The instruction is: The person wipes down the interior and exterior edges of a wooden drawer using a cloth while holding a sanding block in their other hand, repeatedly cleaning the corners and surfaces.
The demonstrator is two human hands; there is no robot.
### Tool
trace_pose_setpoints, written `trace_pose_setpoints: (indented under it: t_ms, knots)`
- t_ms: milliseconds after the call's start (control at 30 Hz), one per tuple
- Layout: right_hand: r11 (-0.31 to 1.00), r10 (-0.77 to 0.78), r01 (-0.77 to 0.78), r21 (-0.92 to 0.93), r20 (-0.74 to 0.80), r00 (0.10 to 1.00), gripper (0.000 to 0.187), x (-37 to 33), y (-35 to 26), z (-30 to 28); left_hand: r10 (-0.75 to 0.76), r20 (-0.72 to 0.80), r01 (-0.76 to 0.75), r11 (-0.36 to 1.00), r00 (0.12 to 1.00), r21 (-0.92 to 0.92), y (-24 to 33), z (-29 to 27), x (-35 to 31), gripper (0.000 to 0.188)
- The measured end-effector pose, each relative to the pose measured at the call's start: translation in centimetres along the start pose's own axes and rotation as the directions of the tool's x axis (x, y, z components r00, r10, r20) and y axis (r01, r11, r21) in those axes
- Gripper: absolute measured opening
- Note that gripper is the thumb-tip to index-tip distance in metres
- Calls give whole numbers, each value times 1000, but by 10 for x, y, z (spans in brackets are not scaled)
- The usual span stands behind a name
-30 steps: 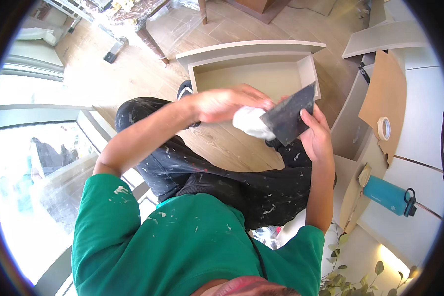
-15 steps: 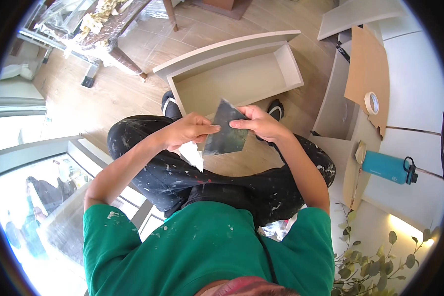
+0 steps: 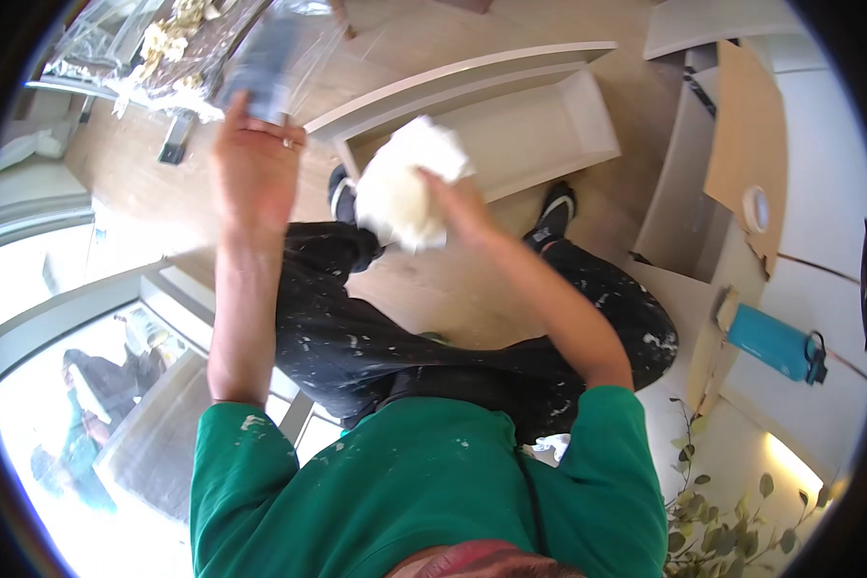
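Observation:
My left hand (image 3: 258, 173) is stretched far forward to the left, its fingers closed on the lower edge of a dark grey sheet (image 3: 263, 65). The sheet is smeared by motion and overlaps the plastic-covered table in the picture. A white crumpled cloth or paper wad (image 3: 407, 197) is pinched in my right hand (image 3: 460, 207), over the near left corner of a beige drawer (image 3: 592, 120). Whether the wad touches the drawer cannot be told. The drawer lies on the floor with its open side up, beyond my feet.
At the far left a table (image 3: 178, 48) carries clear plastic and crumpled pale scraps. On the right, a cabinet (image 3: 679, 183) bears cardboard (image 3: 747, 144), a tape roll (image 3: 755, 208) and a blue bottle (image 3: 771, 342). A leafy plant (image 3: 722, 525) stands at the near right.
My left hand has swung forward and left with the dark sheet, which both hands held earlier. The white wad, earlier hanging under my left hand, is now in my right hand and spread wider.

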State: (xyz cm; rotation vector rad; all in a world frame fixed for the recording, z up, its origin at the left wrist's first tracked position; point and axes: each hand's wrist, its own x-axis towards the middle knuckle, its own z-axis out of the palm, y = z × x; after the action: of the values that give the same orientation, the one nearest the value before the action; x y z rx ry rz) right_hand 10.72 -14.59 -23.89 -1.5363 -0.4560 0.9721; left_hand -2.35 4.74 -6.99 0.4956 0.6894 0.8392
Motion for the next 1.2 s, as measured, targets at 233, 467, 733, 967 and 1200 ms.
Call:
trace_pose_setpoints:
  t_ms: [233,467,733,967,1200]
  knots:
    - [900,380,-375,-220,-23,925,57,88,101,-17,173,30,-147,905,984,-399,89,-69,-9,30]
    - [779,624,-608,-155,86,777,73,116,211,111,151,47,-129,940,987,-315,82,-51,-8,41]
    - [757,527,-562,-334,-197,827,79,129,210,132,214,-79,-226,950,974,-215,81,-43,15,44]
    - [77,608,-468,880,331,722,40,250,176,95,86,34,-76,970,996,-232,59,-10,37,44]
    - [241,565,22,970,-159,810,49,310,172,-111,67,44,-54,968,997,-246,52,-8,47,39]
